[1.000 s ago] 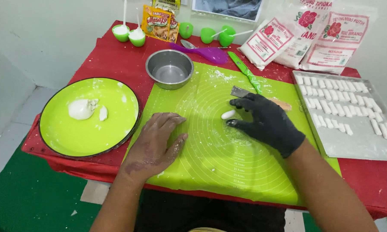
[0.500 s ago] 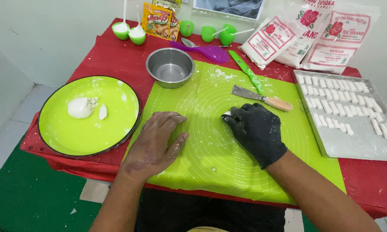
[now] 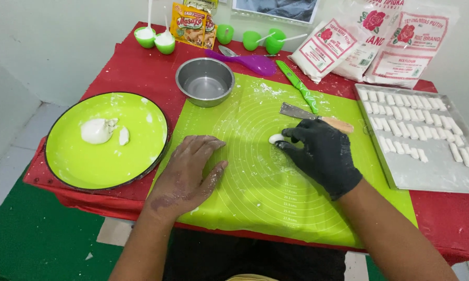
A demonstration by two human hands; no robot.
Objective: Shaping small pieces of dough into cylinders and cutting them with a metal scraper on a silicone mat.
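Observation:
My right hand, in a black glove, lies palm down on the lime-green silicone mat with its fingers over a small white dough piece that pokes out at the fingertips. My bare left hand, dusted with flour, rests flat on the mat's left part and holds nothing. A dough scraper with a wooden handle lies just beyond the gloved hand. A lump of white dough sits on the round green plate to the left.
A metal tray with several rows of small dough sticks stands at the right. A steel bowl, green knife, purple spoon, green cups, a seasoning packet and flour bags line the back of the red table.
My gloved right hand slid left over the dough piece and back a little, rolling it on the mat. The left hand has stayed flat in place.

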